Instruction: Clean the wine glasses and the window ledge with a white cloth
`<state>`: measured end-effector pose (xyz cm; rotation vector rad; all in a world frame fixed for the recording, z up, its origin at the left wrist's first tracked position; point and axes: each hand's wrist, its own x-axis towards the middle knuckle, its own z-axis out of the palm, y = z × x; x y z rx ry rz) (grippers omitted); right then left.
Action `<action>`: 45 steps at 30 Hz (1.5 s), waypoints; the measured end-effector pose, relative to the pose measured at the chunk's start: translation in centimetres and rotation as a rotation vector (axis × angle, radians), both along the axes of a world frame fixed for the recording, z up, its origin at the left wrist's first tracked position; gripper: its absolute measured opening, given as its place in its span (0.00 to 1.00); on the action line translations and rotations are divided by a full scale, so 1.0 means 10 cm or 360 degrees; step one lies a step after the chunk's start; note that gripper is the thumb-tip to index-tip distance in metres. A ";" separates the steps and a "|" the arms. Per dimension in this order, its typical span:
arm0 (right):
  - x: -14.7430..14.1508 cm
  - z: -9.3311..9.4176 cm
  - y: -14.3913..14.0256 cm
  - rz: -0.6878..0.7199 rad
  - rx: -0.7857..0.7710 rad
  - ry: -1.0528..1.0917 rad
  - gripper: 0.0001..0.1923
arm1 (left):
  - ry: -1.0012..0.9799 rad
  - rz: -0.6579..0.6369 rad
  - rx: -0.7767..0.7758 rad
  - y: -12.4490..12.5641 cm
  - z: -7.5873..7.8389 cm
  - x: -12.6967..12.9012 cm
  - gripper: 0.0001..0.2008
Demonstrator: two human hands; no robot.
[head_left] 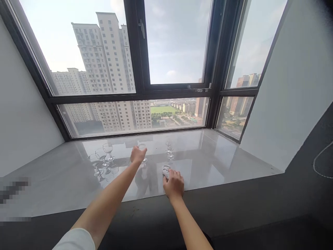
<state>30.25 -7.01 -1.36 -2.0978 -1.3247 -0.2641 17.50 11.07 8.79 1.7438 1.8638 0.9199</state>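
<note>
My left hand (pixel 137 155) is closed at a stemmed wine glass (pixel 144 160) on the glossy sill; its rim and foot show past my fingers, while the grip itself is partly hidden. Closer to me, my right hand (pixel 174 182) presses a bunched whitish cloth (pixel 165 171) against the sill surface, fingers curled over it. To the left of my left hand stands a cluster of clear wine glasses (pixel 110 158), upright and near one another. Behind the cloth, toward the window, are more wine glasses (pixel 170 156), also upright.
The grey reflective window sill (pixel 208 170) ends at a front edge just before my right wrist. A dark-framed window (pixel 177 88) with a handle (pixel 142 28) rises behind it. White walls (pixel 281 104) close in both sides. A pale cord loop (pixel 314 166) hangs at far right.
</note>
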 end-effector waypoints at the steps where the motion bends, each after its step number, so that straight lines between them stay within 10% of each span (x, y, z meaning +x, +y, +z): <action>1: 0.00 0.00 0.00 -0.0001 0.0003 -0.0004 0.14 | 0.0006 0.0070 -0.0007 0.08 0.02 -0.13 0.29; 12: -0.01 -0.02 -0.01 0.0012 0.0037 -0.0059 0.38 | -0.0051 0.0505 0.0041 0.62 -0.02 -1.02 0.34; 37: 0.01 -0.08 0.02 -0.0020 0.0130 0.0055 0.13 | -0.0135 0.0637 0.0174 0.82 -0.20 -1.16 0.40; 45: 0.00 -0.06 0.00 -0.0005 0.0046 0.0013 0.33 | -0.0122 0.0623 0.0162 0.76 -0.23 -1.17 0.35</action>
